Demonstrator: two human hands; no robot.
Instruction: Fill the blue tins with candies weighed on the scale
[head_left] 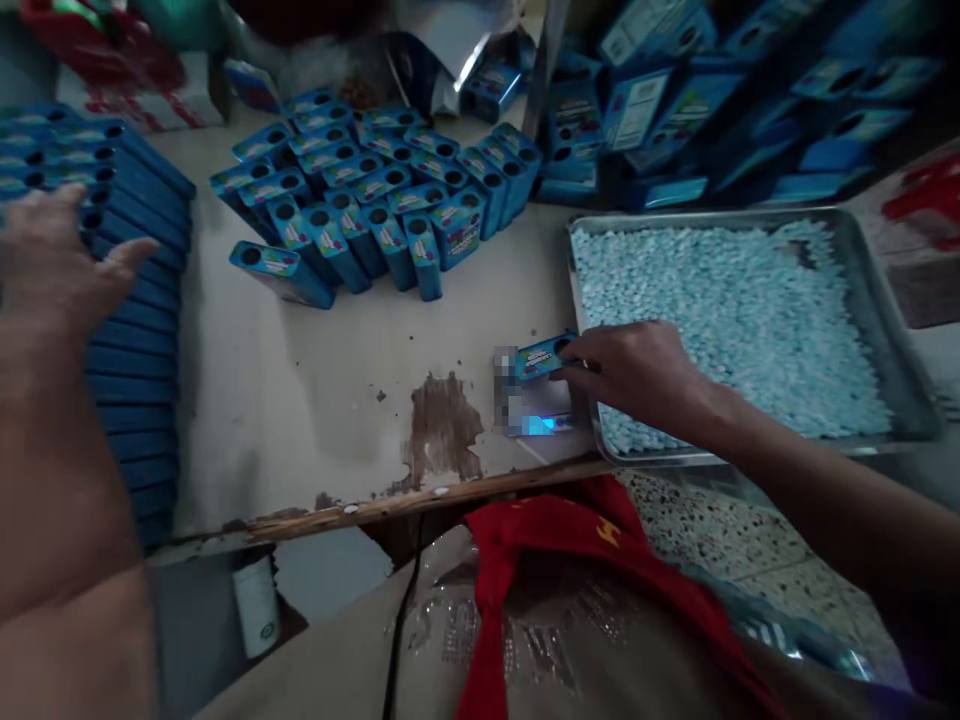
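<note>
Blue box [541, 358] sits in right fingers [589, 347], left fingers [69, 200] spread over stacked boxes [142, 345]

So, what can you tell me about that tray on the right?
The tray is shallow, rectangular and silvery, apparently metal, with a raised rim and rounded corners. It lies flat, its long side running left to right. Small pale blue pieces cover most of its base, leaving a dark gap near the far right corner. The right hand reaches across its left side; whether it touches the rim is unclear.
</note>
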